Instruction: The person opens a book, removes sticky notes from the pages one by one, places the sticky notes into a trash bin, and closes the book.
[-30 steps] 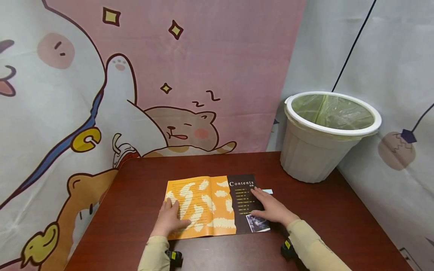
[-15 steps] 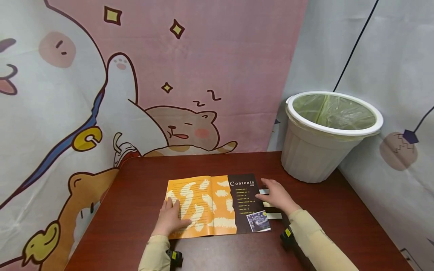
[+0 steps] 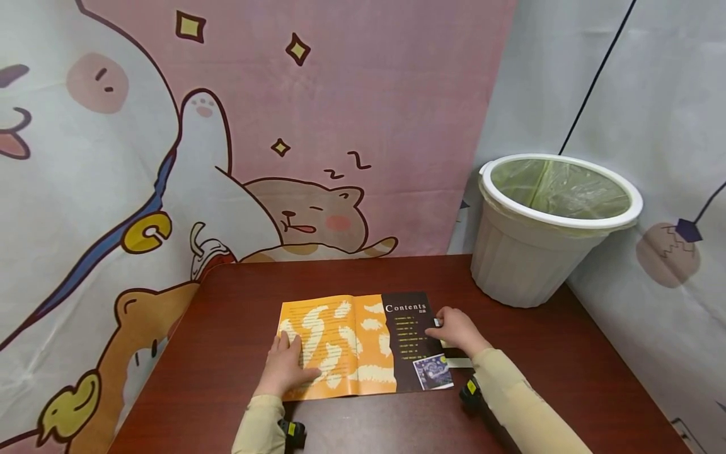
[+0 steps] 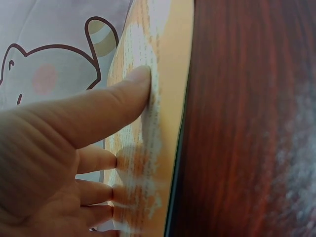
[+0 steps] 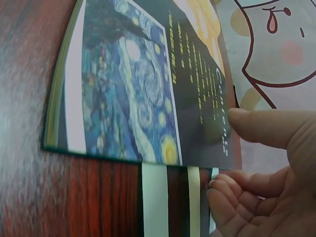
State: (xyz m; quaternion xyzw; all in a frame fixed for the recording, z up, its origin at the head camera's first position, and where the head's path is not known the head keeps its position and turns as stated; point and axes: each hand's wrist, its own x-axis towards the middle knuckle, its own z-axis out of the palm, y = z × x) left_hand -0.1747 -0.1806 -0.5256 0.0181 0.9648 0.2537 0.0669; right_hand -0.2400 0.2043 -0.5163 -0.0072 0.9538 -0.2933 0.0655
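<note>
An open magazine (image 3: 367,372) lies on the table in the head view, with an orange left page and a black "Contents" page bearing a small starry-night picture (image 3: 433,372). My left hand (image 3: 283,366) rests on the orange page, thumb and fingers spread. At the magazine's right edge is my right hand (image 3: 460,329), its thumb over the black page. In the right wrist view the fingers (image 5: 224,197) curl at that edge, beside the pale paper strips (image 5: 155,197) sticking out. Whether they pinch the page or a strip cannot be told.
A white bin (image 3: 518,258) with a pale green liner stands at the table's back right. The red-brown table (image 3: 227,353) ends against a cartoon-printed cloth (image 3: 397,126). A black device (image 3: 293,434) is strapped at each wrist.
My right hand lifted off the black page, moved right to the edge, uncovering the strips, then its fingers curled in at that edge. My left hand stays in place.
</note>
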